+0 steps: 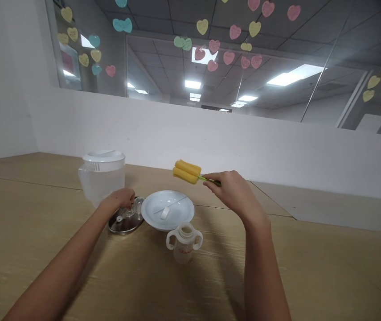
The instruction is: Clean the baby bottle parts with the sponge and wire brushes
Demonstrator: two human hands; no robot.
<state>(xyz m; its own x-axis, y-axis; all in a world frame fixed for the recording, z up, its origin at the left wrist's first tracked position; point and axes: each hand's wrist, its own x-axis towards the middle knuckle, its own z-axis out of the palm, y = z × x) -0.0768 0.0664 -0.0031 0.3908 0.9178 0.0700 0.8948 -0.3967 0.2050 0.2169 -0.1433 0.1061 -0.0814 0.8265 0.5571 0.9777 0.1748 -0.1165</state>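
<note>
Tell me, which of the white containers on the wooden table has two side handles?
The small baby bottle nearest the camera: a looped handle on each side, open top. The tall lidded plastic pitcher has none showing, and the shallow bowl has none.

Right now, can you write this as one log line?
left hand: on metal dish | right hand: holds yellow brush | bottle: upright, open | plate; jug: on table

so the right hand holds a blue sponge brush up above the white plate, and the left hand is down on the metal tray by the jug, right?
Not quite: the sponge brush is yellow, not blue, as the head view shows. The rest stands: the right hand holds it up above the white plate, and the left hand is down on the metal tray by the jug.
</note>
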